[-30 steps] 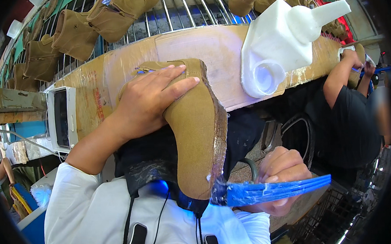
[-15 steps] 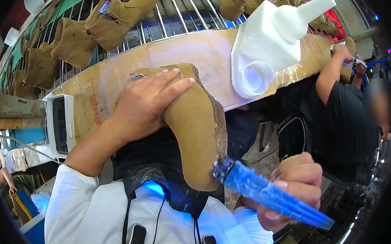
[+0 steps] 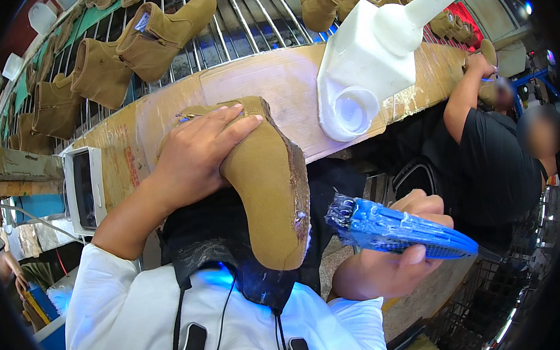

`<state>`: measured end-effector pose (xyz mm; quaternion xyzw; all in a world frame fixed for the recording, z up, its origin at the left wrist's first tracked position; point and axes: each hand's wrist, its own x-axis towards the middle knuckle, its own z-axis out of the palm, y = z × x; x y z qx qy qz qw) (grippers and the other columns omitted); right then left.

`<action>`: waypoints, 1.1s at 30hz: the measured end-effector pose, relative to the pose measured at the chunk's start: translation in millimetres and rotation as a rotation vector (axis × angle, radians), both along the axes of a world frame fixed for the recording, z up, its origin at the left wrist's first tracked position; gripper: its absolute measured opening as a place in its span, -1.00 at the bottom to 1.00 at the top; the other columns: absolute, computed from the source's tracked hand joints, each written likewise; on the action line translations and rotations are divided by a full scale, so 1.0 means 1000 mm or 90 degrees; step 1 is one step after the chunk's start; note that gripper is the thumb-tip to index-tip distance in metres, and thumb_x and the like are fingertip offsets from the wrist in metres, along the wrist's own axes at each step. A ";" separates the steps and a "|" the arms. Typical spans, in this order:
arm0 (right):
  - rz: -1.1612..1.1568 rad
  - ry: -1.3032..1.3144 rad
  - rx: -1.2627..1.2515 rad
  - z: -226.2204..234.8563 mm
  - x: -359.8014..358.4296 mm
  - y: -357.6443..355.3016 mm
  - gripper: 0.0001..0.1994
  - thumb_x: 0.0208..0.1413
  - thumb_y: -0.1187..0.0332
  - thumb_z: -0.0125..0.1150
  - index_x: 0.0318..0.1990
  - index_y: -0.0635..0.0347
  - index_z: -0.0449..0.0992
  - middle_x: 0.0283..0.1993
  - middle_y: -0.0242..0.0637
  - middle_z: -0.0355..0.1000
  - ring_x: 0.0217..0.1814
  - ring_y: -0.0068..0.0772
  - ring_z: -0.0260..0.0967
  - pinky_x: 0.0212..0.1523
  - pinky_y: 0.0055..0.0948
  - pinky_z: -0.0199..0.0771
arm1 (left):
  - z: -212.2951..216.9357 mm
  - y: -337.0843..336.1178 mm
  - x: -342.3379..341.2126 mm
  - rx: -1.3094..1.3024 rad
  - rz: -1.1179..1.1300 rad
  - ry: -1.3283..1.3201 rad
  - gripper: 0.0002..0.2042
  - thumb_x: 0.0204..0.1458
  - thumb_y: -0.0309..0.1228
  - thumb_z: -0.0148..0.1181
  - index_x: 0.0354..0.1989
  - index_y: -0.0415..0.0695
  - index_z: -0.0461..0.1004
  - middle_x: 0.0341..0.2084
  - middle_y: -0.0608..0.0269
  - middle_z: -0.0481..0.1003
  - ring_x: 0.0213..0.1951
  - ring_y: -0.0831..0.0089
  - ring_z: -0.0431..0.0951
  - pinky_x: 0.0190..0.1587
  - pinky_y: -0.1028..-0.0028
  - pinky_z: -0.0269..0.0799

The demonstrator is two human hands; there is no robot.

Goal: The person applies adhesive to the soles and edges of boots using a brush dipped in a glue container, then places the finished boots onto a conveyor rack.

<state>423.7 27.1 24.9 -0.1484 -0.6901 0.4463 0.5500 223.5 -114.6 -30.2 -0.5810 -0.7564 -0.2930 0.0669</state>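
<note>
My left hand [image 3: 196,148] is closed around the shaft of a tan suede boot [image 3: 258,189], pressing it against the worktable's near edge. The boot's toe points down toward me, and its rough brown bottom edge faces right. A wet whitish smear [image 3: 301,223] lies on that edge near the toe. In my right hand [image 3: 389,270] is a blue-handled brush [image 3: 409,231], its dark wet bristles facing the boot but apart from it. White residue coats the brush handle. Beyond the boot stands a white plastic bottle [image 3: 369,56] with a spout and an open cup [image 3: 352,111] holding whitish liquid.
Cardboard [image 3: 274,67] covers the worktable. Behind it, several tan boots [image 3: 103,70] stand on a metal-bar rack [image 3: 240,25]. A framed dark-screened device [image 3: 85,188] is at the table's left end. At right, a person in black [image 3: 495,164] works beside a chair [image 3: 413,180].
The brush has left the boot's toe edge and moved right and slightly up, with its handle turned flatter. A wet smear now shows on the edge. My left hand keeps its hold.
</note>
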 end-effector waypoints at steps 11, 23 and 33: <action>0.047 0.211 0.000 -0.018 -0.004 -0.014 -0.75 0.00 0.26 0.25 -0.33 0.23 0.35 -0.47 -0.28 0.23 -0.63 -0.48 0.22 -0.63 -0.63 0.26 | 0.008 0.007 -0.003 0.010 0.002 -0.029 -0.27 -0.40 -0.32 0.43 0.10 -0.03 0.31 -0.09 -0.03 0.46 -0.08 0.06 0.50 -0.05 0.24 0.43; 0.050 0.058 0.005 -0.025 -0.011 0.000 -0.66 0.07 0.10 0.11 -0.36 0.23 0.31 -0.35 -0.26 0.26 -0.34 -0.42 0.21 -0.33 -0.50 0.20 | 0.017 0.011 -0.011 0.028 0.001 -0.118 -0.41 -0.31 -0.43 0.36 0.03 -0.05 0.35 -0.13 0.12 0.50 -0.13 0.16 0.53 -0.10 0.29 0.44; 0.075 -0.021 0.149 0.017 -0.013 0.027 -0.63 -0.07 0.09 0.22 -0.41 0.28 0.40 -0.49 -0.25 0.28 -0.47 -0.44 0.20 -0.45 -0.52 0.12 | 0.032 0.020 -0.015 -0.077 0.010 -0.154 -0.29 -0.46 -0.47 0.43 0.05 -0.07 0.36 -0.11 0.08 0.49 -0.07 0.10 0.50 -0.03 0.31 0.42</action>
